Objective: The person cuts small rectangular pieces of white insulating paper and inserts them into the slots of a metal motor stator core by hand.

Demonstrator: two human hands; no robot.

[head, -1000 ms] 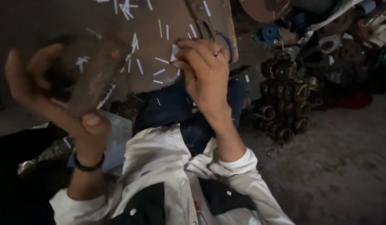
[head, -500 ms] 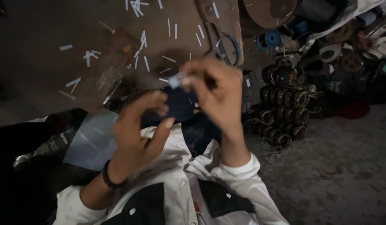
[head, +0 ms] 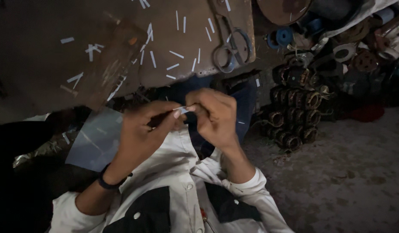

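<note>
1. The thing in work is a small white strip (head: 182,110): thin, flat, pale, looks like paper or plastic insulation, but too small to tell the material.
2. Only a short part of it shows, between the fingertips; the rest is hidden by the fingers.
3. The left hand (head: 141,133) pinches the strip's left end w/ thumb and forefinger, closed on it.
4. The right hand (head: 214,116) pinches the right end the same way, fingers curled, closed on it too.
5. Both hands meet in the middle of the view, fingertips touching or almost touching, above the person's lap and white shirt (head: 173,190).
6. Count: 2 hands, 1 strip held, 1 dark wristband (head: 108,181) on the left wrist.
7. On the far side lies a brown board (head: 35,64) w/ many loose white strips (head: 175,54) scattered on it, approx. 25; exact no. I cannot tell, some are blurred.
8. One pair of scissors (head: 231,47) rests on the board, far from the hands and a little right.
9. One grey sheet (head: 96,138) lies just left of the left hand, partly under it.
10. At the far right stands a pile of wound coils (head: 296,108), dark w/ copper colour; more than ten, not countable exactly.
11. Near right is bare grey floor (head: 346,181).
</note>
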